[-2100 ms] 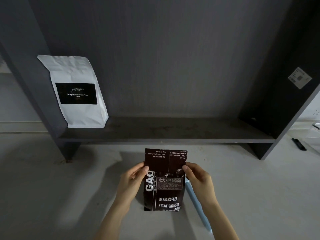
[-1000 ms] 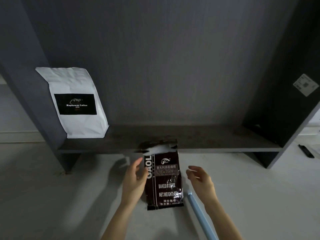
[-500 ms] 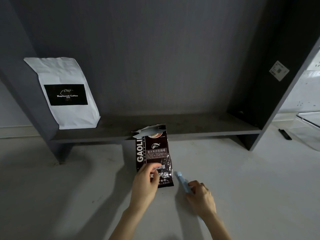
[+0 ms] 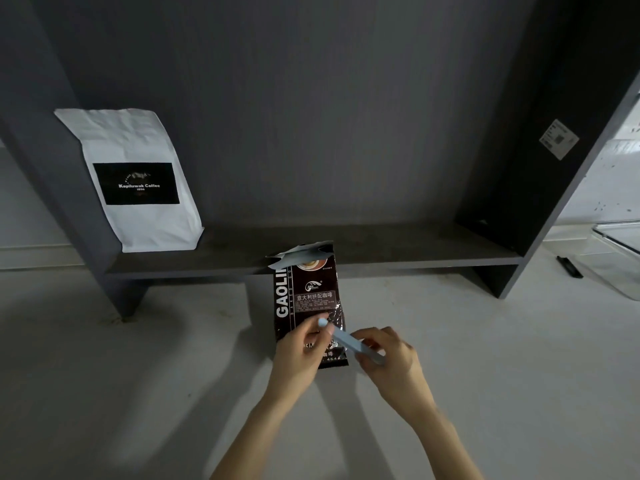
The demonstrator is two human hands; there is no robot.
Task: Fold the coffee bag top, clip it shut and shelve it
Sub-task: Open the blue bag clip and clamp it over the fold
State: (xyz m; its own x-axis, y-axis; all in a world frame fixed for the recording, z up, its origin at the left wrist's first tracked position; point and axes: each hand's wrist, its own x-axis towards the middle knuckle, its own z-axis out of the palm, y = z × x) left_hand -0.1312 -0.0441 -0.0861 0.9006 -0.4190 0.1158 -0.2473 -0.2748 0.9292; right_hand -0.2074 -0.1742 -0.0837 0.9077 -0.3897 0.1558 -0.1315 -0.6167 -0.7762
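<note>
A dark brown coffee bag (image 4: 308, 299) stands upright on the pale counter, just in front of the dark shelf (image 4: 381, 258). Its torn top flops open, showing silver lining. In front of the bag's lower half, both hands hold a long light-blue clip (image 4: 349, 342). My left hand (image 4: 301, 355) pinches the clip's rounded far end. My right hand (image 4: 391, 362) grips its near end. Neither hand touches the bag's top. The hands hide the bag's lower print.
A white coffee bag (image 4: 138, 181) with a black label stands at the shelf's left end. The shelf's right side panel (image 4: 540, 188) carries a small sticker. A clear plastic container (image 4: 620, 258) and a small black object (image 4: 569, 267) lie at the far right.
The bag's folded top sprang open after both hands let go. My right hand picked the blue clip off the counter, and my left hand moved from the bag to the clip's far end.
</note>
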